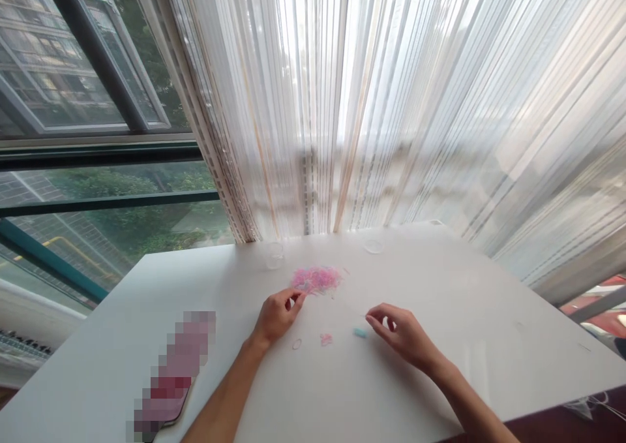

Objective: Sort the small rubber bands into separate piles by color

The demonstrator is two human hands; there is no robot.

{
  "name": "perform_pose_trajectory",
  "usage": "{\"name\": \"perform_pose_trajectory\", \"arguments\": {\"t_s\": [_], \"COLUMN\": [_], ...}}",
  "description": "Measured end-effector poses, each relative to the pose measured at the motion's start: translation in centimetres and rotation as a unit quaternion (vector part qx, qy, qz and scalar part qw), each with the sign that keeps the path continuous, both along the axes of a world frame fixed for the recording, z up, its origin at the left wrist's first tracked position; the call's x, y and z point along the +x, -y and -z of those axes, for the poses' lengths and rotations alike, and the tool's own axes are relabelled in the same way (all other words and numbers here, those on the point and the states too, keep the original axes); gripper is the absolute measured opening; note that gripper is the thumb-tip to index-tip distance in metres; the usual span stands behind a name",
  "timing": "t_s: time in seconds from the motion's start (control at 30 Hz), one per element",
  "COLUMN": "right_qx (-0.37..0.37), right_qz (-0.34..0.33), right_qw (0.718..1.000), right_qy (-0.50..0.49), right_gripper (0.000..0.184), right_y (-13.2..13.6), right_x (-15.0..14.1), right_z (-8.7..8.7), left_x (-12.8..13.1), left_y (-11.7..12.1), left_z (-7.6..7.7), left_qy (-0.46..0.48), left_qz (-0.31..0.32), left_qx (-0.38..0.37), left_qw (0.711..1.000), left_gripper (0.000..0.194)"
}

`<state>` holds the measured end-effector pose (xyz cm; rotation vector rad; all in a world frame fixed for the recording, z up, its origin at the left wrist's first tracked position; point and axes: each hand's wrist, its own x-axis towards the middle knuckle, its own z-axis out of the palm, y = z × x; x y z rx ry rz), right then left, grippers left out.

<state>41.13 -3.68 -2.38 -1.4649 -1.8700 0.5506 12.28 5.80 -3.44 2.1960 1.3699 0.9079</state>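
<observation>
Bare forearms [229,384] angle inward. Pink pile [315,277] lies ahead, long axis left-right. Left hand [280,315] at its near edge, right hand [394,329] beside a crosswise turquoise piece [360,333]; fingers curled, hold cannot be determined.

Pile [317,278] on table [313,397], cup [274,256] behind-left, lid [373,247] behind-right
</observation>
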Motion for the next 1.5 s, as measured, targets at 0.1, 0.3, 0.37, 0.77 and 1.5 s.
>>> {"name": "perform_pose_trajectory", "arguments": {"t_s": [0.1, 0.3, 0.37, 0.77, 1.5], "right_qx": [-0.002, 0.048, 0.051, -0.014, 0.009], "right_qz": [0.026, 0.022, 0.016, 0.031, 0.043], "right_qw": [1.000, 0.998, 0.998, 0.999, 0.990], "right_qy": [0.013, 0.038, 0.040, -0.020, -0.132], "right_gripper": [0.022, 0.019, 0.019, 0.024, 0.032], "right_y": [1.5, 2.3, 2.3, -0.2, -8.4], "right_x": [0.5, -0.4, -0.6, -0.3, -4.1], "right_z": [1.6, 2.4, 2.2, 0.8, 1.8], "left_x": [0.0, -0.2, -0.2, -0.3, 0.7], "left_y": [-0.2, -0.6, -0.7, -0.7, -0.1], "left_z": [0.2, 0.6, 0.7, 0.5, 0.5], "left_qy": [-0.002, 0.000, -0.002, -0.001, -0.091], "left_qz": [-0.011, -0.025, -0.023, -0.040, -0.070], "left_qx": [0.008, 0.018, 0.018, 0.029, 0.025], "left_qw": [1.000, 1.000, 1.000, 0.999, 0.993], "left_gripper": [0.028, 0.026, 0.026, 0.020, 0.012]}}
